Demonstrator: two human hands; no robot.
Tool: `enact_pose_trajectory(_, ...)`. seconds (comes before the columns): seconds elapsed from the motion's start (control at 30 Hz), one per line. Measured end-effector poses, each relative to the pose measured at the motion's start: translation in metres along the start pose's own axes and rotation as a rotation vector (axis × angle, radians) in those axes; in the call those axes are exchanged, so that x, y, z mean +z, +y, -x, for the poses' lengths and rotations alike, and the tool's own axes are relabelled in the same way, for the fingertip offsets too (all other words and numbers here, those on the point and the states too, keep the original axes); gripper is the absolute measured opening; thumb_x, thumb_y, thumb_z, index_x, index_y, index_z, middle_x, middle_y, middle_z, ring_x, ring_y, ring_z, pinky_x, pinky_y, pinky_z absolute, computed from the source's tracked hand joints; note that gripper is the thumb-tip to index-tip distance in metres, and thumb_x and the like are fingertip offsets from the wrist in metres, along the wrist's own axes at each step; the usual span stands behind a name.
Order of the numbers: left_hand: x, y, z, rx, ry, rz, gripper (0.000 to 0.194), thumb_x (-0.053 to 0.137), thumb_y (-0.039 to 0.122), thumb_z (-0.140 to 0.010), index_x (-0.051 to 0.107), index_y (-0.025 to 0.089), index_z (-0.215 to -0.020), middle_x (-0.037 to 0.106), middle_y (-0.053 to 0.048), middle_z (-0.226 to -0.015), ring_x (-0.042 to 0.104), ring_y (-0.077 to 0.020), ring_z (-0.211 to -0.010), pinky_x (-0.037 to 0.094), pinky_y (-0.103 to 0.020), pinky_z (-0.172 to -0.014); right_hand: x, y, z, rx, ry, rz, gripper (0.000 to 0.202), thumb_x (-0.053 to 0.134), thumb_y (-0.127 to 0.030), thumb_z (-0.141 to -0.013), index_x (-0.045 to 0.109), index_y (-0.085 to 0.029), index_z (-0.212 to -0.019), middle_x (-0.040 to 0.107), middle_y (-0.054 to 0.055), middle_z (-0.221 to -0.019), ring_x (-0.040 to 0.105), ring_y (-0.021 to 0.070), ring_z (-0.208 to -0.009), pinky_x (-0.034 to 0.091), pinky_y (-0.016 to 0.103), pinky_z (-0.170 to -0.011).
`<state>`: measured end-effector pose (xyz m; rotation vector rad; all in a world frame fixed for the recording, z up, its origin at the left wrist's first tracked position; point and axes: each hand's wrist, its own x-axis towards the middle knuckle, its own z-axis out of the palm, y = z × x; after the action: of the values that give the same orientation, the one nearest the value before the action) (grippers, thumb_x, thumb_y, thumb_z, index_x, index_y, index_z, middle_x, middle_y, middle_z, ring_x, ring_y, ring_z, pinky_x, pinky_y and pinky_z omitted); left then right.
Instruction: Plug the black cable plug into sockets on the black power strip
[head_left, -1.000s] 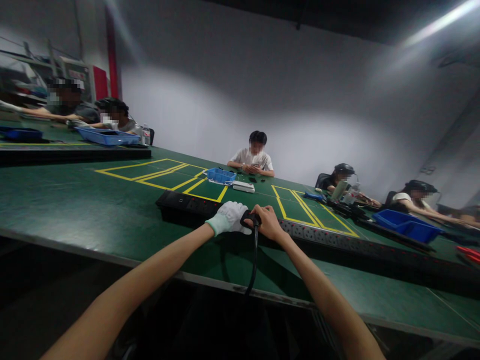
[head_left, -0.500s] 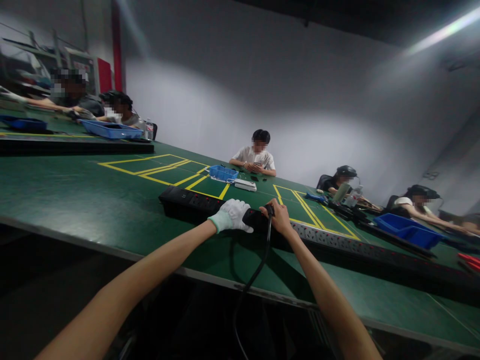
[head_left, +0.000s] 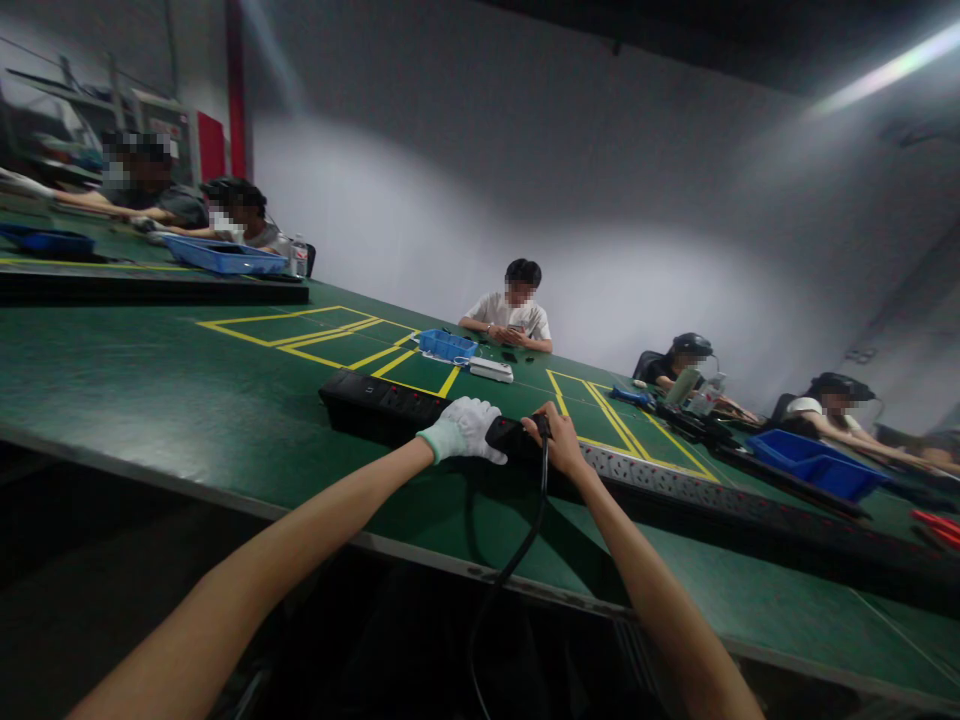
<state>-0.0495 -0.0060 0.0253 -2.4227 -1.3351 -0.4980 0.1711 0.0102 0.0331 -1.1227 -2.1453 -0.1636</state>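
Note:
A long black power strip (head_left: 375, 397) with sockets lies across the table in front of me; its part to the right has a silver-grey socket face. My left hand (head_left: 466, 428), in a white knitted glove with a pale green cuff, grips the strip left of its middle, fingers wrapped over it. Just to the right, my bare right hand (head_left: 559, 437) pinches a black plug (head_left: 542, 427) over the strip. From the plug a black cable (head_left: 529, 535) hangs past the table's near edge. Whether the plug's pins sit in a socket is hidden.
The green table (head_left: 225, 400) carries yellow tape lines. Beyond the strip are a small blue basket (head_left: 448, 345) and a white power strip (head_left: 490, 370). Blue trays (head_left: 817, 462) stand at both sides. A person (head_left: 517, 310) sits opposite; others work left and right.
My right hand and the plug have shifted slightly right and down, and the cable has swung a little to the right. My left hand has stayed on the strip.

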Motion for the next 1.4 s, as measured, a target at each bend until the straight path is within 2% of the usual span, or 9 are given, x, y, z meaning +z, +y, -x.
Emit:
enact_pose_trajectory(0.17, -0.001, 0.0, 0.0, 0.006, 0.003, 0.007, 0.08, 0.046, 0.086, -0.055, 0.057, 0.018, -0.096, 0.061, -0.01, -0.088, 0.06, -0.0281, -0.082, 0.04, -0.038, -0.073, -0.001, 0.001, -0.002, 0.026, -0.034, -0.067, 0.03, 0.045, -0.054, -0.084, 0.048, -0.024, -0.083, 0.058, -0.002, -0.062, 0.054, 0.0158, -0.058, 0.037, 0.025, -0.058)
enact_pose_trajectory(0.43, 0.0, 0.001, 0.0, 0.007, 0.0, -0.002, 0.082, 0.047, 0.086, -0.055, 0.057, 0.017, -0.098, 0.061, -0.011, -0.089, 0.059, -0.0288, -0.083, 0.04, -0.038, -0.073, 0.0, 0.006, -0.008, 0.091, -0.06, -0.112, 0.033, 0.042, -0.056, -0.085, 0.048, -0.025, -0.076, 0.055, -0.003, -0.062, 0.054, 0.0155, -0.059, 0.036, 0.023, -0.055)
enact_pose_trajectory(0.63, 0.0, 0.003, 0.001, 0.005, 0.003, -0.01, 0.081, 0.049, 0.084, -0.057, 0.057, 0.017, -0.101, 0.06, -0.012, -0.092, 0.059, -0.0289, -0.084, 0.039, -0.038, -0.073, 0.002, 0.006, -0.011, 0.119, -0.061, -0.104, 0.034, 0.043, -0.055, -0.084, 0.046, -0.024, -0.072, 0.054, -0.003, -0.062, 0.052, 0.0154, -0.059, 0.035, 0.023, -0.055)
enact_pose_trajectory(1.4, 0.001, 0.002, 0.0, -0.001, -0.008, -0.02, 0.081, 0.046, 0.086, -0.056, 0.055, 0.018, -0.097, 0.06, -0.011, -0.088, 0.06, -0.0287, -0.083, 0.041, -0.038, -0.073, 0.003, 0.004, -0.006, 0.129, -0.045, -0.12, 0.032, 0.041, -0.053, -0.085, 0.049, -0.024, -0.073, 0.056, -0.002, -0.063, 0.053, 0.0157, -0.061, 0.033, 0.023, -0.055)
